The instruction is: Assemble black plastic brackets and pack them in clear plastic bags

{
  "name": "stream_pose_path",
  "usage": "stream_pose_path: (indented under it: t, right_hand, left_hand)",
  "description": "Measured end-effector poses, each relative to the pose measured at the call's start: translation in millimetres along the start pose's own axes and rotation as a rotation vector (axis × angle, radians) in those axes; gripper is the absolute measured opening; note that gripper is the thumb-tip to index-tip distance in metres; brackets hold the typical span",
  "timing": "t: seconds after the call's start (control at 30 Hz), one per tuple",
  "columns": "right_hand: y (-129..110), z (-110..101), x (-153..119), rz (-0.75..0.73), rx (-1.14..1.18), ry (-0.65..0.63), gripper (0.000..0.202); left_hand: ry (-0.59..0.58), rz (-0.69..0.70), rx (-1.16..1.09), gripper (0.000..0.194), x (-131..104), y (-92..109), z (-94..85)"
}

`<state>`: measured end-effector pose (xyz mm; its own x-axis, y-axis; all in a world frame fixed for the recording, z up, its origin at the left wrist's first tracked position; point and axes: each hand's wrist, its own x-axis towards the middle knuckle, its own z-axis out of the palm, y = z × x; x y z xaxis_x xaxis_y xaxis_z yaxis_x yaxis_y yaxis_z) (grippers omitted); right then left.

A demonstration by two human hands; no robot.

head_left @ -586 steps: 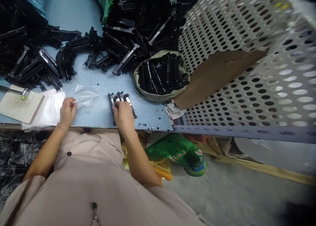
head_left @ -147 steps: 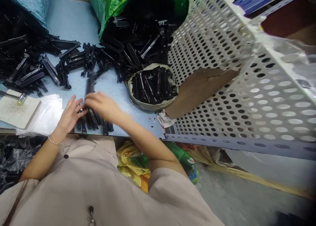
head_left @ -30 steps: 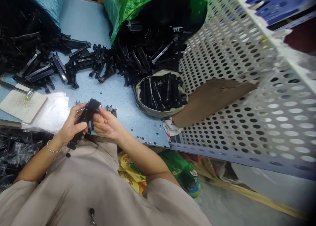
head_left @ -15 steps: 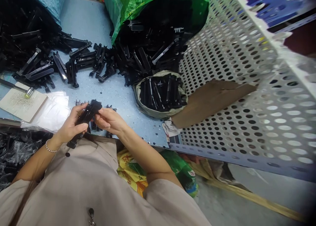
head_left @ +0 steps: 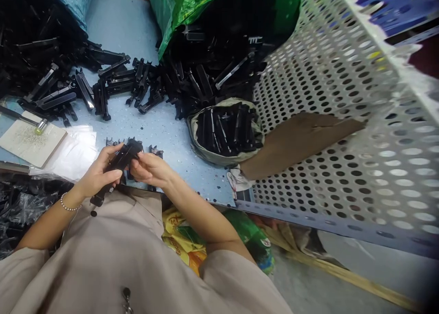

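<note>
My left hand (head_left: 99,171) is wrapped round a long black plastic part (head_left: 118,164), which slants up to the right over the table's front edge. At the part's upper end, my right hand (head_left: 150,168) has its fingers curled and pressed together against it; whether they pinch a smaller piece is hidden. More black parts stand on the blue table (head_left: 171,142) just behind and under my hands, partly covered by them. Loose black parts (head_left: 120,80) lie scattered farther back.
A green sack (head_left: 192,5) spills black parts. A cloth-rimmed container (head_left: 219,158) holds several more. Brown cardboard (head_left: 302,140) leans on a perforated metal panel (head_left: 343,176). A hammer (head_left: 40,125) rests on a board (head_left: 30,144) beside white plastic bags (head_left: 77,151).
The view has shifted slightly, so the container and panel appear a little farther right. Both hands stay at the black part, with only a slight change in its tilt.
</note>
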<state>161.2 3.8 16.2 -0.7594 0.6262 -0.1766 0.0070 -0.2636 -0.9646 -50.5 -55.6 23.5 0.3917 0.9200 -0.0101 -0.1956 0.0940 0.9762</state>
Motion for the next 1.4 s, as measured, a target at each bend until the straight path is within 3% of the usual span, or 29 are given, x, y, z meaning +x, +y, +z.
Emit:
stream_pose_path:
  t: [0.17, 0.27, 0.33, 0.47, 0.57, 0.63, 0.8, 0.93, 1.0, 1.07, 1.17, 1.23, 1.33, 1.4]
  right_hand:
    - [-3, -4, -6, -0.188, -0.542, 0.314, 0.051]
    - [-4, -11, -6, -0.224, -0.676, 0.364, 0.05]
    - [-2, -13, -3, -0.133, -0.478, 0.293, 0.055]
    - [0, -9, 3, 0.171, 0.23, -0.024, 0.062]
    - [0, -4, 3, 0.159, 0.385, -0.082, 0.053]
    - [-1, -2, 1, 0.077, 0.182, -0.002, 0.052]
    - [-1, -5, -4, -0.151, -0.719, 0.311, 0.048]
    - [-8, -8, -3, -0.194, -1.094, 0.369, 0.055]
    - [-13, -9, -1, -0.155, -0.971, 0.367, 0.059]
    - [-17, -10, 2, -0.056, -0.64, 0.317, 0.064]
    - [-16, -8, 11, 0.156, -0.03, 0.105, 0.07]
    - [-13, -5, 16, 0.239, 0.248, -0.022, 0.065]
    - [-10, -1, 18, 0.18, 0.332, -0.026, 0.054]
    - [-10, 1, 14, 0.053, 0.065, 0.102, 0.051]
  left_hand:
    - [-0.003, -0.153, 0.095, 0.065, -4, 4, -6.7]
    - [0.039, -0.18, 0.079, 0.066, -5, 3, -4.2]
    - [0.074, -0.154, 0.013, 0.066, -4, 1, -0.1]
    - [0.082, -0.092, -0.05, 0.066, -2, -2, 4.8]
    - [0.067, -0.066, -0.037, 0.064, -2, -1, 1.5]
    - [0.059, -0.071, -0.014, 0.063, -3, 1, -2.2]
    - [0.083, -0.223, 0.028, 0.062, -2, 9, -5.1]
    - [0.172, -0.26, -0.095, 0.065, 3, 9, -1.1]
    - [0.201, -0.245, -0.159, 0.064, 4, 7, 0.2]
    - [0.208, -0.216, -0.199, 0.063, 5, 6, 0.4]
    - [0.185, -0.17, -0.232, 0.06, 5, 5, -0.3]
    - [0.168, -0.144, -0.237, 0.058, 4, 4, -1.0]
    - [0.156, -0.114, -0.214, 0.059, 2, 4, -2.7]
    - [0.153, -0.116, -0.186, 0.061, 0, 5, -3.9]
